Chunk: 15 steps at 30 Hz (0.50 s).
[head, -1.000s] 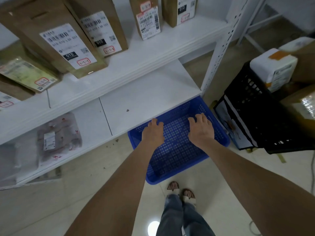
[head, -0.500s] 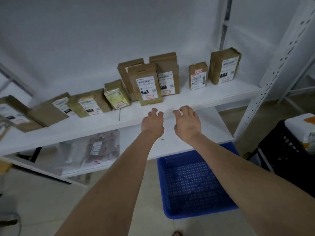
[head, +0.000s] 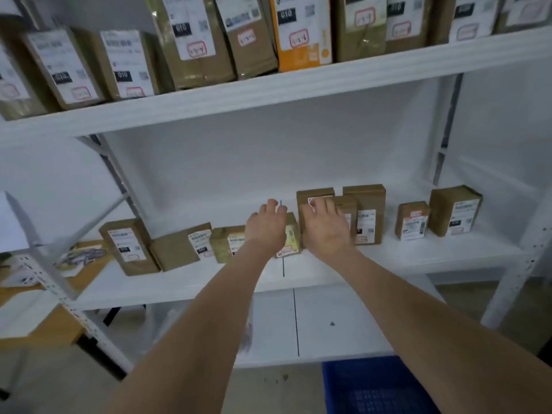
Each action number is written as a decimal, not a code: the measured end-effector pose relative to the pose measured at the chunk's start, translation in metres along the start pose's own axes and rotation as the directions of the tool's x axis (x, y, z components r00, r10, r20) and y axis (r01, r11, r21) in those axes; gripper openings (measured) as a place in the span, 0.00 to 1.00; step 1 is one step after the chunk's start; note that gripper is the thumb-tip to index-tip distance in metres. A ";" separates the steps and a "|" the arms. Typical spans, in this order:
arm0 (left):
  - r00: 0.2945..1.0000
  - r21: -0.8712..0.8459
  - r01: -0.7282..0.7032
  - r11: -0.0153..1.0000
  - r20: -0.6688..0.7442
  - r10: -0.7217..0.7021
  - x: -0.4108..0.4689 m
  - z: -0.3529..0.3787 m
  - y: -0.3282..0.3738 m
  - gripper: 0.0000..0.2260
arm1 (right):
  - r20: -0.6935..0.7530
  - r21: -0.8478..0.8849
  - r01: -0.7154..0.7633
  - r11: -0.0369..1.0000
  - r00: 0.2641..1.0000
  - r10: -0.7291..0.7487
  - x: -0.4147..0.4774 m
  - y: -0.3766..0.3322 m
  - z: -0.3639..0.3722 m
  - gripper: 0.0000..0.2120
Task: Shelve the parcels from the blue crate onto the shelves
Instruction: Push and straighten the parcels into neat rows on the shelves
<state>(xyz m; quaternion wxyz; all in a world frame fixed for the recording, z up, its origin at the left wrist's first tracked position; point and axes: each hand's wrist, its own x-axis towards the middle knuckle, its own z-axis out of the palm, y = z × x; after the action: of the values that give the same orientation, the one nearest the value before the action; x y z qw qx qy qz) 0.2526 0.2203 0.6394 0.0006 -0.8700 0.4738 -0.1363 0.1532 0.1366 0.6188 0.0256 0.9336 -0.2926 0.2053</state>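
- On the middle shelf, a row of brown parcels lines the far wall. Each is cardboard with a white printed label, some upright, some leaning.
- The left hand hovers before a small parcel with a yellowish label, its grip loose and slightly spread, holding nothing.
- The right hand is just right of it, in front of a taller box — grip spread; contact cannot be told.
- The upper shelf carries larger parcels — one orange.
- The blue crate sits on the floor, near right.
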 end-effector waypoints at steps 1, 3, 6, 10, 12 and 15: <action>1.000 0.002 -0.011 1.000 -0.023 0.011 0.002 -0.007 -0.017 0.24 | -0.026 -0.005 0.003 1.000 1.000 -0.003 0.008 -0.015 -0.005 0.25; 0.995 0.012 -0.045 0.999 -0.084 0.045 0.006 -0.024 -0.052 0.24 | -0.063 -0.014 -0.001 1.000 0.998 0.001 0.025 -0.047 -0.018 0.25; 0.978 0.013 -0.088 0.996 -0.189 0.089 0.012 -0.054 -0.103 0.24 | -0.131 -0.026 -0.013 1.000 0.991 0.009 0.050 -0.093 -0.042 0.25; 0.945 0.050 -0.125 0.991 -0.299 0.134 0.023 -0.102 -0.157 0.23 | -0.237 -0.033 -0.024 0.999 0.971 0.015 0.083 -0.143 -0.085 0.25; 0.915 0.082 -0.123 0.989 -0.377 0.145 0.029 -0.128 -0.180 0.22 | -0.303 -0.037 -0.020 0.999 0.953 0.008 0.101 -0.161 -0.110 0.25; 0.854 0.100 -0.097 0.990 -0.503 0.134 0.036 -0.168 -0.211 0.19 | -0.429 -0.062 -0.013 0.998 0.903 -0.014 0.133 -0.185 -0.151 0.23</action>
<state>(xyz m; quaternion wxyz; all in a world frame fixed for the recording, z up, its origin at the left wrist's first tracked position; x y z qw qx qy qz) 0.4050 0.3289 0.8372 -0.0851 -0.7727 0.5035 -0.3772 0.2995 0.2438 0.8230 0.1190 0.8642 -0.2859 0.3965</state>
